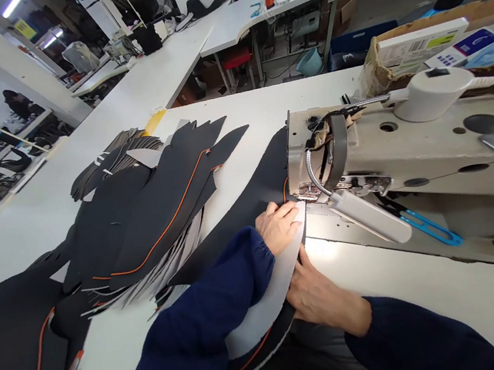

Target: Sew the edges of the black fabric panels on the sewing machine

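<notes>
A black fabric panel (249, 199) with a grey backing (261, 320) and orange piping lies under the head of a sewing machine (334, 146), folded so that the backing faces up on the near side. My left hand (281, 228) presses on the panel close to the presser foot (309, 192), its fingers bent and together over the layers. Just below, my right hand (317, 294) grips the panel's right edge, with some fingers hidden beneath it. The near end of the panel hangs over my lap.
Stacks of black cut panels (140, 220) cover the table on the left. A small lamp (371, 215) and blue thread snips (435, 229) are by the machine. A cardboard box (372, 68) stands behind it. Further tables hold other machines, and a person (21, 103) sits far left.
</notes>
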The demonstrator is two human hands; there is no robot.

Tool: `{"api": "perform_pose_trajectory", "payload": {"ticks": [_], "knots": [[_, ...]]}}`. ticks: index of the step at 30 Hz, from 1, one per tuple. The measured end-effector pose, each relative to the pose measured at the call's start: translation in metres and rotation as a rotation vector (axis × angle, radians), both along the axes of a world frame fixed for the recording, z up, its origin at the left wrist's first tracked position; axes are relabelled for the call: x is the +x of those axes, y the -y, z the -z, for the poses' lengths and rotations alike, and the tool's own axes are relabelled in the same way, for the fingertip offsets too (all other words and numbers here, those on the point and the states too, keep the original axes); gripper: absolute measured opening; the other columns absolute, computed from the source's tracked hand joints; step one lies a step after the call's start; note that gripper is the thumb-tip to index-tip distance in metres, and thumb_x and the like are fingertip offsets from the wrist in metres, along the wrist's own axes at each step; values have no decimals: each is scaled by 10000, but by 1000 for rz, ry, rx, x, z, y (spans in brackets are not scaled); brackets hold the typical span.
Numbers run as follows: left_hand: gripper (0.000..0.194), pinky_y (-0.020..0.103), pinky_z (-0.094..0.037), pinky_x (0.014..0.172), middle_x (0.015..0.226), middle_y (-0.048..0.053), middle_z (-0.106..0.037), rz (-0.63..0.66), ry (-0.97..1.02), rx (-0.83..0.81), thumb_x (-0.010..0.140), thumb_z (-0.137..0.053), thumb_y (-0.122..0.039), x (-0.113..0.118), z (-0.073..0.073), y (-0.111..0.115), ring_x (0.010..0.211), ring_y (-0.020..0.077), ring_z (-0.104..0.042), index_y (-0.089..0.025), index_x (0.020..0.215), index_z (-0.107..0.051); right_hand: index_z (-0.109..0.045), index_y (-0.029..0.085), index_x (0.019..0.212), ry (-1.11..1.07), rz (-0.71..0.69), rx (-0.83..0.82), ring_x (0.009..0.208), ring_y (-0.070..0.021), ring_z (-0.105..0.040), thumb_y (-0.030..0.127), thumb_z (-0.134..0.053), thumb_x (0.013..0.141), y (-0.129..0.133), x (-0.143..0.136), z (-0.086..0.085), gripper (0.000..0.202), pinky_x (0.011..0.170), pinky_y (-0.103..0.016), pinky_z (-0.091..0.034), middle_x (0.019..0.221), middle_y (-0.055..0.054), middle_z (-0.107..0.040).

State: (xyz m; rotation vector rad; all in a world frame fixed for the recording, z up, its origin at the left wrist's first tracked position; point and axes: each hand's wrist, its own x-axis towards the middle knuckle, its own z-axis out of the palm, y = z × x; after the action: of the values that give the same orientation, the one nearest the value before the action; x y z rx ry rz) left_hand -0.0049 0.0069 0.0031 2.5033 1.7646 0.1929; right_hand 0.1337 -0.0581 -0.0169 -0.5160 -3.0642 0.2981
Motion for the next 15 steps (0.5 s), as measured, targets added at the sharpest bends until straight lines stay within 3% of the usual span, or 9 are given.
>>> {"api": "perform_pose_trajectory", "payload": {"ticks": [8,12,15], "knots": [[359,328,-451,815,1362,-35,-529,10,-26,37,977,-370,-409,4,1,-3,999,193,-500,-272,1241,-570,-662,210,1154,-18,-10,-2,1226,-425,-382,537,-649,777,-1,3,4,499,1012,-734,-140,1260,-158,-577],[383,438,-373,994,1354,3,-545,42,-28,45,962,-373,-431,6,4,-7,1157,224,-457,-242,1220,-583,-668,205,1141,-18,-14,-2,1231,-420,-392,507,-610,810,-2,3,-1,451,997,-746,-173,1237,-162,-595],[496,502,-274,1096,1413,47,-488,45,-22,-22,905,-411,-494,10,0,-4,1277,262,-380,-202,1286,-537,-691,187,1082,4,15,75,1188,-415,-444,385,-599,828,7,3,-5,335,982,-756,-199,1150,-164,-639]]}}
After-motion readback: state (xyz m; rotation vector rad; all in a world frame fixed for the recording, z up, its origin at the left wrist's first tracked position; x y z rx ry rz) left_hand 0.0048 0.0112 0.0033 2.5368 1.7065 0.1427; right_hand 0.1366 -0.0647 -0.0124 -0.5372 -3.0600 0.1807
